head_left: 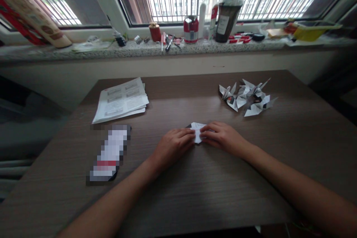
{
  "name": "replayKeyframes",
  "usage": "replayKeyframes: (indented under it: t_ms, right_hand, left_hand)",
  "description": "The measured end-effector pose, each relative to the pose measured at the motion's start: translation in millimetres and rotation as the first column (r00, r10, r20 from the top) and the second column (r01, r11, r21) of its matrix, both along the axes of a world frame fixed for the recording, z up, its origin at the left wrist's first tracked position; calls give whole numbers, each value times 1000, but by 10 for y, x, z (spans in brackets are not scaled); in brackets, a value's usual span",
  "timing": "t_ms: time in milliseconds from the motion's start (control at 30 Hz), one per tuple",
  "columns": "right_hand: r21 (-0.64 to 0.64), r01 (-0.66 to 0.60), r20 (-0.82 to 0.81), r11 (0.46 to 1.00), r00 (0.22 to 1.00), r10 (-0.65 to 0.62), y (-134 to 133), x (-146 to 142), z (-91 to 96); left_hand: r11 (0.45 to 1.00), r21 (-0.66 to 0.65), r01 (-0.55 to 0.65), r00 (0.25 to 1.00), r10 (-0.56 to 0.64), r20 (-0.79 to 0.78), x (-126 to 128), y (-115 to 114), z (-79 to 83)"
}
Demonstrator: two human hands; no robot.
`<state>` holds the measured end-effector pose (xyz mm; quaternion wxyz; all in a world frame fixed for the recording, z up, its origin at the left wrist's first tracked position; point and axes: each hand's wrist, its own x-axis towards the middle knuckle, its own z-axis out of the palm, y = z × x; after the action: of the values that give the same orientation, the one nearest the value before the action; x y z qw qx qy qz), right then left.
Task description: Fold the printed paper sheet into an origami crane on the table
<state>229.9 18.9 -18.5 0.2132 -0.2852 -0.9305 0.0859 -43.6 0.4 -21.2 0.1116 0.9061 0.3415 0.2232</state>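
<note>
A small piece of folded white printed paper lies on the brown table, between my two hands. My left hand has its fingers closed together and pressed on the paper's left side. From the other side, the fingertips of my right hand hold down its right part. Both hands cover much of the paper, so its full shape is hidden. Toward the far right of the table sits a cluster of several folded paper figures with pointed wings, made from similar printed sheets.
A stack of printed sheets rests at the back left. Nearer me lies a pixelated phone-shaped object. Along the granite windowsill stand a red and silver can, a dark drink cup, a bottle and a yellow container.
</note>
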Motion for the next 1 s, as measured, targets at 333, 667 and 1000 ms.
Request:
replayKeyframes:
  t_ms: [333, 667, 1000]
  right_hand:
    - [-49, 45, -63, 998, 997, -48, -52, -26, 21]
    - [-152, 114, -165, 982, 976, -139, -78, -88, -43]
    - [-243, 102, -208, 965, 966, -154, -86, -112, -3]
  left_hand:
    - [999, 14, -46, 999, 46, -1, 8, -17, -24]
    - [995, -71, -71, 992, 78, 96, 46, -10, 0]
    - [990, -130, -61, 986, 80, 149, 71, 22, 38]
